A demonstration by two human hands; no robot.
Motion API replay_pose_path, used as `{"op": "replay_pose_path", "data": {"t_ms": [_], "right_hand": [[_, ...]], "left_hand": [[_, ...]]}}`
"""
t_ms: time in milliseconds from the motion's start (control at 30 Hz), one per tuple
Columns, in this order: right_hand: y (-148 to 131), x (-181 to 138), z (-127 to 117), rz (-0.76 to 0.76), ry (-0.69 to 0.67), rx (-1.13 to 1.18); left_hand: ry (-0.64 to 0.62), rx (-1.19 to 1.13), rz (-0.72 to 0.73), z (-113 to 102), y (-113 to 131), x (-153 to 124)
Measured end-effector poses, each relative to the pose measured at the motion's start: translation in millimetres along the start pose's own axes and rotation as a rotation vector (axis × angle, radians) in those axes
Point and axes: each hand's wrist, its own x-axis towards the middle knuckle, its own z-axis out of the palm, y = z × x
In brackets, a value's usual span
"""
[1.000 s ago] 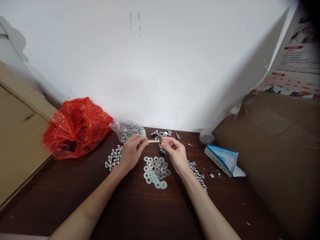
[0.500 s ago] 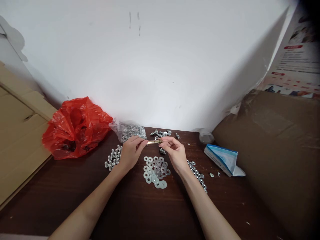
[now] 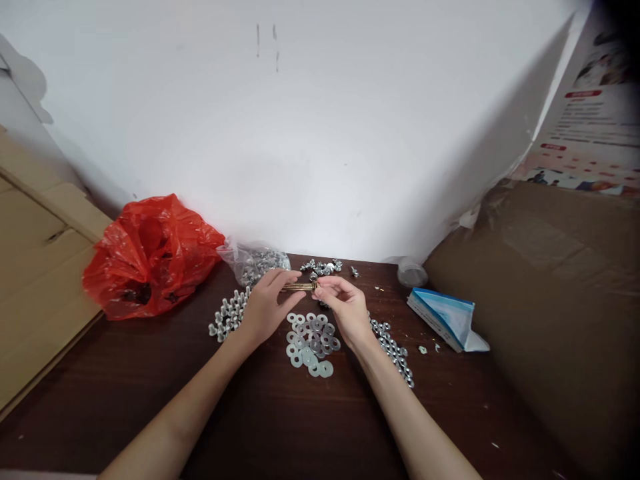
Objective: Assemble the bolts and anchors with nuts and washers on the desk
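Above the dark table, a thin brass-coloured metal rod (image 3: 299, 287) lies roughly level between my hands. My right hand (image 3: 346, 303) pinches its right end, where a small darker part sits around it; its exact kind is too small to tell. My left hand (image 3: 267, 303) is open around the other end, thumb and fingers spread apart, and that tip is hidden behind it. Just below lies a pile of flat washers (image 3: 313, 343). White-looking bolts (image 3: 230, 315) stand grouped beside my left hand. Nuts (image 3: 395, 350) lie in a band by my right forearm.
Small assembled fasteners (image 3: 323, 267) lie by the wall. A clear bag of metal parts (image 3: 257, 265) and a red plastic bag (image 3: 155, 257) are at left. To the right are a round clear container (image 3: 412, 273), a blue-and-white packet (image 3: 445, 319) and a large brown box (image 3: 550, 287).
My left hand's fingers have opened away from the rod they were pinching. My right hand has shifted slightly left with the rod, still holding its right end.
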Motion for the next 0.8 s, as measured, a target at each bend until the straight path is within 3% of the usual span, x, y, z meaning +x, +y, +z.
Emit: {"op": "replay_pose_path", "data": {"t_ms": [200, 800], "right_hand": [[2.5, -5.6, 7.5, 0.044, -0.048, -0.013], [-0.1, -5.9, 7.7, 0.05, -0.066, -0.071]], "left_hand": [[-0.036, 0.045, 0.126, 2.2, 0.3, -1.4], [-0.001, 0.012, 0.122, 5.2, 0.8, -2.1]]}}
